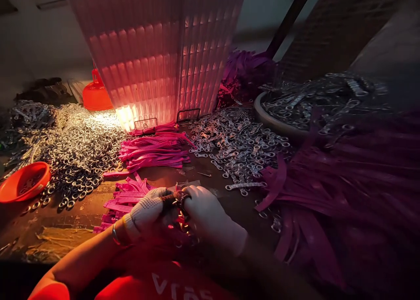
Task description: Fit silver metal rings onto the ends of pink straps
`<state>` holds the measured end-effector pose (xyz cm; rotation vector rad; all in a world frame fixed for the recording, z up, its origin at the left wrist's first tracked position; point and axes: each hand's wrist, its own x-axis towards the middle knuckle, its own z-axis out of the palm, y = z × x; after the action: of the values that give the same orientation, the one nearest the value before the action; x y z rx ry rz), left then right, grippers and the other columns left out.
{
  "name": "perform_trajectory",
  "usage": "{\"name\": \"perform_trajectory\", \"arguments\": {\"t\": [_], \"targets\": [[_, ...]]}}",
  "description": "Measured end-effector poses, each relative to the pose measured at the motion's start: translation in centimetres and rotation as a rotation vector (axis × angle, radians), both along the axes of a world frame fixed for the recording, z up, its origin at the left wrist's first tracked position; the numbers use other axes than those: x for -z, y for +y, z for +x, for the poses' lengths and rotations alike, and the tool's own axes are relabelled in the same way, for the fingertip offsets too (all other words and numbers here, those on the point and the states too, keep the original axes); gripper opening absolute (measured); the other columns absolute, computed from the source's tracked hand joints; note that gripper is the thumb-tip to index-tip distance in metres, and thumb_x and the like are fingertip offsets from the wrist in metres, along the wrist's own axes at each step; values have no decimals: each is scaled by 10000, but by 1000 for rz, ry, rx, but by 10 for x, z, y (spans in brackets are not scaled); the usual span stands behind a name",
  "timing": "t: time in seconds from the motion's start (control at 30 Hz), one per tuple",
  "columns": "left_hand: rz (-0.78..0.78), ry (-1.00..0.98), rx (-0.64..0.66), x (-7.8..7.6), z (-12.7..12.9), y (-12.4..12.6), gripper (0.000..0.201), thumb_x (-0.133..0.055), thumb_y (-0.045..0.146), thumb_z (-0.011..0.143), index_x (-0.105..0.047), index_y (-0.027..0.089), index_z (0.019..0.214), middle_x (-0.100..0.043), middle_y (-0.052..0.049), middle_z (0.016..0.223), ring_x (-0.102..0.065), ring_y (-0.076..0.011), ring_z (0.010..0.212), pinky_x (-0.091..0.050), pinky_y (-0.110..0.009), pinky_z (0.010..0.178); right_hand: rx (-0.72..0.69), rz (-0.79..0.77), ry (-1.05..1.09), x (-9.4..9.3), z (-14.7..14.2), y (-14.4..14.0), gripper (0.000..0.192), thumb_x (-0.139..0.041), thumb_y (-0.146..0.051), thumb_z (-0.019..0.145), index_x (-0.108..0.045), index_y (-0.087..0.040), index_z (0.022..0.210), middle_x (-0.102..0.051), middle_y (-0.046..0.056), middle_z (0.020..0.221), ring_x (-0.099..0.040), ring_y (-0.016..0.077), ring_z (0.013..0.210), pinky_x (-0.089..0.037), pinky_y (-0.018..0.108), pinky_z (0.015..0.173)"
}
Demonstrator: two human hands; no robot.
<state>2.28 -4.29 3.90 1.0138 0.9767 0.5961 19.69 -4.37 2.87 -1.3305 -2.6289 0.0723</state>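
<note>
My left hand [151, 211], in a dotted work glove with its fingertips bare or dark, is closed on one side of a dark strap-like piece with metal rings [180, 199]. My right hand [208, 214], in a pale glove, grips the same piece from the other side. The fingers partly hide it, so its exact kind cannot be made out. Pink straps [126, 199] lie on the table just behind my left hand. Farther back is a neater stack of pink straps [155, 149].
A large heap of metal rings [82, 151] spreads at the left beside a red bowl [41, 177]. Metal links [236, 146] lie at the right, near a full basin [269, 116]. Purple straps [328, 195] crowd the right side. A clear ribbed panel [141, 59] stands behind, by a red lamp [96, 94].
</note>
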Motion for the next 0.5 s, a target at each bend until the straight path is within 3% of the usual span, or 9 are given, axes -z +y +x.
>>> {"name": "perform_trajectory", "arguments": {"t": [0.1,0.17,0.27,0.4,0.47,0.5], "targets": [[255,115,14,-1,-6,-3,341,-608,464,859,-555,155,725,-555,7,551,-439,-63,420,-294,-180,388,15,-7,10,0,6,1,184,-539,-84,700,-645,-142,839,-645,115,859,-530,202,739,-306,322,638],[308,159,30,-1,-10,-2,240,-656,372,824,-560,159,770,-574,13,596,-450,-59,451,-293,-171,405,-2,-11,70,0,7,0,172,-536,-92,690,-631,-158,817,-646,82,807,-516,178,698,-272,311,619],[140,81,-7,0,-10,0,200,-593,346,839,-526,173,764,-513,40,511,-373,-51,370,-232,-174,365,42,30,158,-1,0,-4,79,-550,-193,746,-624,-171,764,-637,68,724,-505,165,641,-243,308,595],[-83,-52,-121,3,-5,4,300,-564,416,842,-446,189,684,-398,69,455,-282,-37,326,-182,-169,342,168,64,261,4,-18,-8,247,-586,-396,798,-650,-160,758,-659,113,739,-531,183,634,-267,299,581],[-58,-68,-116,7,-9,13,276,-541,428,856,-465,193,732,-401,72,480,-283,-42,333,-188,-168,348,195,-77,395,10,-24,-5,240,-557,-388,839,-664,-174,824,-672,86,737,-551,180,641,-314,276,583],[29,-31,-79,9,-14,23,242,-522,412,869,-495,191,776,-430,63,500,-319,-53,348,-221,-173,358,207,-166,479,13,-25,-2,232,-525,-369,870,-670,-187,870,-676,64,729,-559,176,641,-340,266,588]]}}
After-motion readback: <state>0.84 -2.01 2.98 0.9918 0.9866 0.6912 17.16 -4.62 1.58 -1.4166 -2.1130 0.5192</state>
